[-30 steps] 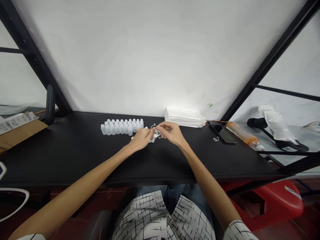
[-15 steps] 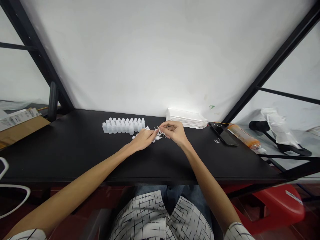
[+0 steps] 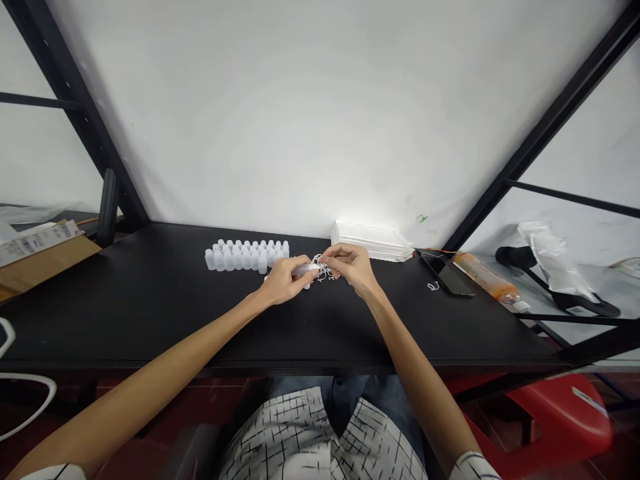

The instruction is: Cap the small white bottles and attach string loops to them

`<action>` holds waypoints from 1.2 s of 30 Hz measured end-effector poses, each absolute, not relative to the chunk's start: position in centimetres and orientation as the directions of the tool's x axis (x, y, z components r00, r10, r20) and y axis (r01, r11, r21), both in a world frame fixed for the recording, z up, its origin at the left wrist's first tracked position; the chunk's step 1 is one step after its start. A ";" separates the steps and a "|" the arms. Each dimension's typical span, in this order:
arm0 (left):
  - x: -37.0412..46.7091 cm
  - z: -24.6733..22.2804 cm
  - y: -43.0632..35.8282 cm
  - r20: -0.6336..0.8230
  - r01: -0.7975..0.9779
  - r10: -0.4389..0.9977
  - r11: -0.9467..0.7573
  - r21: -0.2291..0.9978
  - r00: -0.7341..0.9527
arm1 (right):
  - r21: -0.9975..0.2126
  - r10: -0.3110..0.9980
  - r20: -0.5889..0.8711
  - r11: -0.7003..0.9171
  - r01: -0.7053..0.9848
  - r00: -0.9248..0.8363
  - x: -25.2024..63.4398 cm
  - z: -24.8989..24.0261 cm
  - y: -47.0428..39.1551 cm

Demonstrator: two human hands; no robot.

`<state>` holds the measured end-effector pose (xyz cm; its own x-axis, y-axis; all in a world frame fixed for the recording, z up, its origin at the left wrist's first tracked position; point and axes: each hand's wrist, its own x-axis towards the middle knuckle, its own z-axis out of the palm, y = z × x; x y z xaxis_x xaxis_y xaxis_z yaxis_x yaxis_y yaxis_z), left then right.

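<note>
My left hand (image 3: 283, 280) is closed around a small translucent white bottle (image 3: 303, 269), which lies tilted on its side with its top toward the right. Facing it, my right hand (image 3: 354, 267) has its thumb and fingers pinched together close to the bottle's top; whatever is between them is too small to make out. Under and between my hands lies a loose pile of thin, curly white plastic pieces (image 3: 325, 272). To the left, several similar small bottles (image 3: 240, 257) with white tops stand upright in tight rows. Part of another white item shows beneath my left hand.
A stack of flat white sheets or trays (image 3: 370, 241) lies against the wall. On the right are a phone (image 3: 453, 277), one curly white piece (image 3: 433, 286) and an orange-filled bottle (image 3: 487, 277). A cardboard box (image 3: 50, 257) sits at left. Black frame bars (image 3: 545, 120) slope at both sides.
The bottle in my left hand now shows between the thumb and fingers, turned toward my right hand. My right hand stays nearly in place, still pinching.
</note>
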<state>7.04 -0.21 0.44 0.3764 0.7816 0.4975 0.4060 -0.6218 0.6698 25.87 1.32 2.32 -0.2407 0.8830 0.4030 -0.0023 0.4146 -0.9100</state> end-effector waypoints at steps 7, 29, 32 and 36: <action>6.9 0.4 -0.1 0.523 0.409 0.794 -0.607 0.681 0.308 | -0.946 0.923 0.324 0.318 -0.060 -0.208 25.6 2.4 1.2; 6.7 -0.1 0.0 0.725 0.507 0.648 -0.717 0.478 0.233 | -0.934 0.892 0.350 0.311 -0.174 -0.287 25.7 2.2 1.2; 6.7 -0.3 0.2 0.804 0.529 0.552 -0.761 0.376 0.223 | -0.929 0.888 0.366 0.330 -0.170 -0.278 25.7 2.1 1.2; 6.8 -0.6 0.4 0.869 0.560 0.443 -0.787 0.258 0.221 | -0.923 0.882 0.380 0.340 -0.183 -0.279 25.7 1.9 1.3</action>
